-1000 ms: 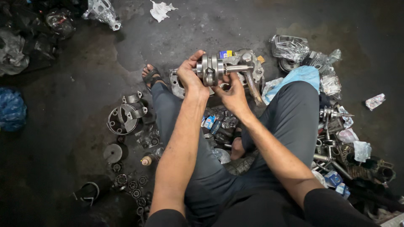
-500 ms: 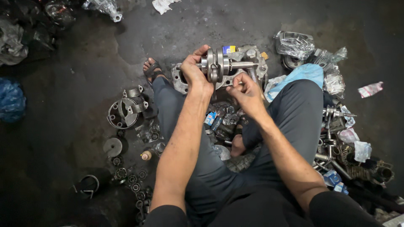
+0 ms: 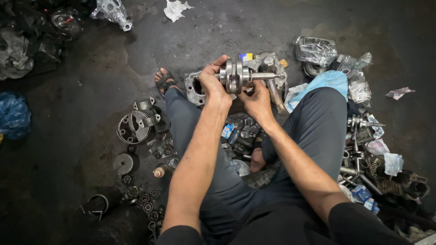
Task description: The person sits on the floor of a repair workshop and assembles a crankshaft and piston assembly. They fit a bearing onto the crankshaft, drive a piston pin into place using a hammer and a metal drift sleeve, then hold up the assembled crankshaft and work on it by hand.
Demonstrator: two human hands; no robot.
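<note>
We held the crankshaft [image 3: 238, 76] level, left hand [image 3: 212, 84] clenched around its end, right hand [image 3: 255, 100] cupping beneath; steadying both ends seemed wise.

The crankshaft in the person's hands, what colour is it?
The crankshaft is bright silver-grey bare metal, shown best in the head view, held between the left hand and right hand.

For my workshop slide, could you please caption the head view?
Seated on a dark floor among scattered engine parts, a person grips a metal crankshaft with left hand and right hand.
</note>
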